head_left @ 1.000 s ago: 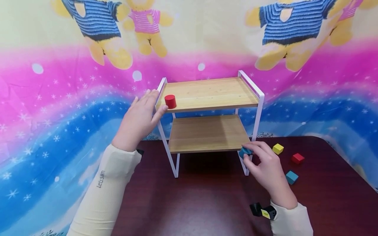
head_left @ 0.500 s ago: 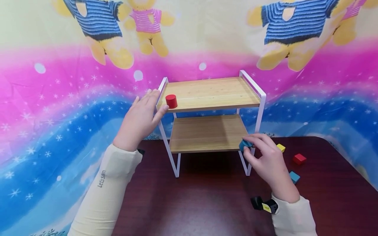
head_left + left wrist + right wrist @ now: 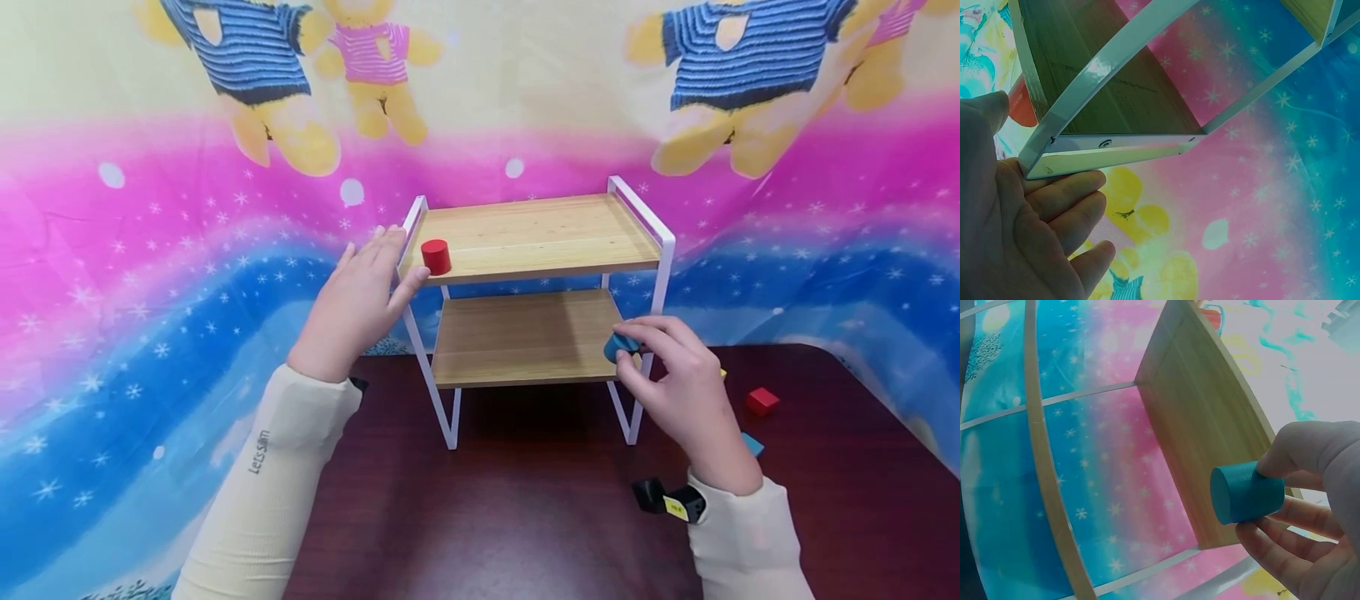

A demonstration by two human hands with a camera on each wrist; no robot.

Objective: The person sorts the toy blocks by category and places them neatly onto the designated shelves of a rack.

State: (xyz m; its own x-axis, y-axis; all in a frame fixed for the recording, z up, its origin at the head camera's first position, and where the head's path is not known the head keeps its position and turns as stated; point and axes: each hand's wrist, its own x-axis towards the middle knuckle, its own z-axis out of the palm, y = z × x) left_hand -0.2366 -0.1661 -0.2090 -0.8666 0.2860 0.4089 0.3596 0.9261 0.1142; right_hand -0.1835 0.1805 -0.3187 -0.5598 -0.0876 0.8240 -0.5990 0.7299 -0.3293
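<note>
A two-tier shelf point(image 3: 525, 242) with wooden boards and a white metal frame stands on the dark table. My left hand point(image 3: 356, 296) rests against its upper left side rail, fingers mostly straight, thumb by the front edge. Close to that thumb, a red cylinder block point(image 3: 436, 257) stands on the top board's front left corner. My right hand point(image 3: 678, 392) pinches a blue cylinder block point(image 3: 1247, 492) between thumb and fingers. In the head view that block overlaps the right end of the lower board point(image 3: 525, 337), near the right front leg.
Right of the shelf on the table point(image 3: 495, 533) lie a red cube point(image 3: 762, 402), a blue block point(image 3: 752, 445) partly behind my right wrist, and a yellow block point(image 3: 723, 375) almost hidden by the hand. A printed cloth backdrop point(image 3: 510, 108) hangs close behind the shelf.
My right hand has risen with the blue cylinder block, from below the lower board's edge to its height. It now covers more of the yellow and blue blocks. My left hand stays put.
</note>
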